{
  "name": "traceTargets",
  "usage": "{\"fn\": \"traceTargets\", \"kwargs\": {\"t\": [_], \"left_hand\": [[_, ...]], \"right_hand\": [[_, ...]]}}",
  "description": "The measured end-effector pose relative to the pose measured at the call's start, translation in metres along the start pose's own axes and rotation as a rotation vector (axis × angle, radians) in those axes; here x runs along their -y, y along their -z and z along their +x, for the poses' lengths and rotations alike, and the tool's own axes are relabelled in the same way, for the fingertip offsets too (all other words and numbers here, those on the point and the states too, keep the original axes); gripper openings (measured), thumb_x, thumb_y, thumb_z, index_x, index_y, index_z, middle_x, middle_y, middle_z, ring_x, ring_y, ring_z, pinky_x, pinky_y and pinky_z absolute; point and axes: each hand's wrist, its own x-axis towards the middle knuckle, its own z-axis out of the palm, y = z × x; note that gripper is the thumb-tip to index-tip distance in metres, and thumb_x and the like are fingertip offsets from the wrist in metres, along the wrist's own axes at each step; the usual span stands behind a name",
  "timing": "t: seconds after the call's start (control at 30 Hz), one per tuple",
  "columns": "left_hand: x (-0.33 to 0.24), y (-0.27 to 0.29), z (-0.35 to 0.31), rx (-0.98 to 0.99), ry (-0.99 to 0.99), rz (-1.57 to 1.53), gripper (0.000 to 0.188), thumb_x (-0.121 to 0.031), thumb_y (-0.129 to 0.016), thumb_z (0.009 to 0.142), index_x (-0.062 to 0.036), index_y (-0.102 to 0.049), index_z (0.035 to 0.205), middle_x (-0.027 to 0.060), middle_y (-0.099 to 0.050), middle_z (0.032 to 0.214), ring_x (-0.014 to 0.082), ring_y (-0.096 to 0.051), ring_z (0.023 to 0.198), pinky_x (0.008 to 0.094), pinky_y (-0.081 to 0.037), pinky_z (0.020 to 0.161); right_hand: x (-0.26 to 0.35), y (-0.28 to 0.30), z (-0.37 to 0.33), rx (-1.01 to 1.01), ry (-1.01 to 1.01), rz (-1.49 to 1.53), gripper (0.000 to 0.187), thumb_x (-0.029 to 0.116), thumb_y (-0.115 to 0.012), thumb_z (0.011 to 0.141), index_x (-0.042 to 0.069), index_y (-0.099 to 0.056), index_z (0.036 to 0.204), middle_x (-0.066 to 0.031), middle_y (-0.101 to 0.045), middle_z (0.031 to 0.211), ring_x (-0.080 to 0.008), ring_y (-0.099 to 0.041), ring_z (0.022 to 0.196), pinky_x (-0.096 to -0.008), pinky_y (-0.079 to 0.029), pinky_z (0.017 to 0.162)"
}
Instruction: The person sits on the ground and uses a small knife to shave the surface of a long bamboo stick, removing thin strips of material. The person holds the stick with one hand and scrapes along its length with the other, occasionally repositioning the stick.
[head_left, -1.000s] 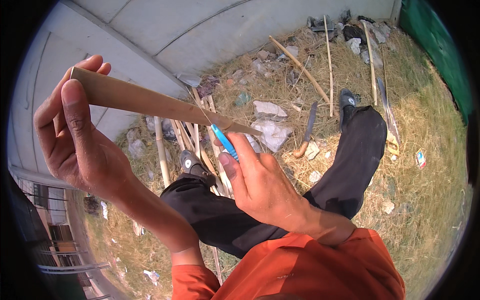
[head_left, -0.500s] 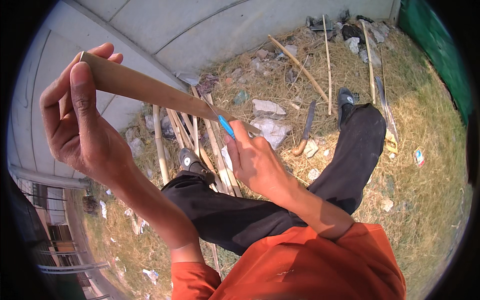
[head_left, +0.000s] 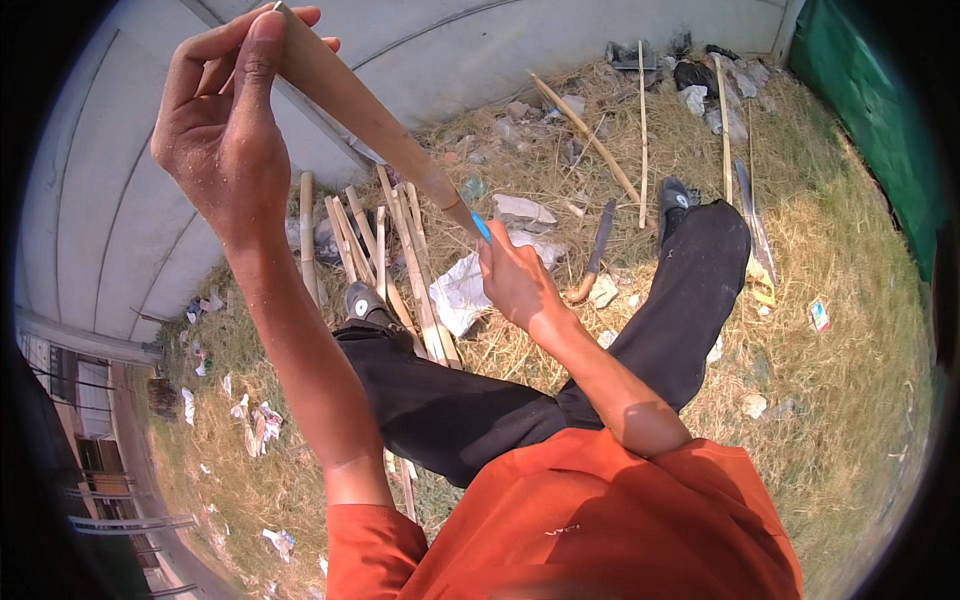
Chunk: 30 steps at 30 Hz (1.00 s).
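Observation:
A long, flat bamboo strip (head_left: 372, 112) slants from upper left down toward the middle of the view. Its top end is pinched between the thumb and fingers of my left hand (head_left: 230, 140), raised at the upper left. My right hand (head_left: 525, 285) is closed on a small knife with a blue handle (head_left: 482, 229). The handle sits against the lower part of the strip, while the blade can hardly be made out now. Behind my right hand the strip's lower end is hidden.
Several bamboo pieces (head_left: 412, 262) lie by my left shoe (head_left: 368, 304). A large knife (head_left: 600, 245) rests on the dry grass between my legs, and a saw (head_left: 757, 225) lies beyond my right leg (head_left: 705, 270). Rubble and a wall (head_left: 470, 50) stand ahead.
My left hand has risen and shifted right, so the bamboo strip slants more steeply. The blue handle now lies lower along the strip, and my right hand has moved slightly up and right.

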Motion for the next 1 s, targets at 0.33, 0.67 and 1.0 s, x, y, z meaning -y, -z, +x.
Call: {"fn": "traceTargets", "kwargs": {"t": [0.33, 0.67, 1.0], "left_hand": [[-0.004, 0.001, 0.006, 0.106, 0.008, 0.067, 0.019, -0.019, -0.059, 0.096, -0.0007, -0.062, 0.102, 0.0174, -0.072, 0.094, 0.0283, -0.072, 0.083, 0.0355, -0.054, 0.087], [0.018, -0.027, -0.014, -0.097, -0.013, -0.252, 0.021, -0.017, -0.048, 0.101, -0.0088, -0.030, 0.106, 0.0155, -0.055, 0.065, 0.0208, -0.056, 0.052, 0.0355, -0.052, 0.052], [0.042, 0.002, -0.008, 0.154, 0.332, -0.774, 0.019, -0.023, -0.052, 0.084, -0.0039, -0.052, 0.081, 0.0031, -0.040, 0.070, 0.0165, -0.038, 0.058, 0.0358, -0.039, 0.059]], "right_hand": [[-0.032, 0.035, -0.021, 0.169, -0.436, 0.998, 0.037, 0.044, -0.035, 0.104, 0.010, -0.048, 0.113, 0.0065, -0.028, 0.060, -0.0025, -0.021, 0.041, -0.0202, -0.020, 0.036], [0.030, 0.015, 0.003, -0.041, -0.015, 0.071, 0.029, 0.025, -0.040, 0.103, 0.000, -0.049, 0.093, -0.0229, -0.052, 0.053, -0.0425, -0.056, 0.051, -0.0478, -0.040, 0.050], [-0.159, -0.076, -0.043, 0.197, -0.332, -0.202, 0.028, 0.023, -0.043, 0.099, 0.000, -0.058, 0.095, -0.0249, -0.063, 0.078, -0.0411, -0.063, 0.071, -0.0460, -0.051, 0.063]]}}
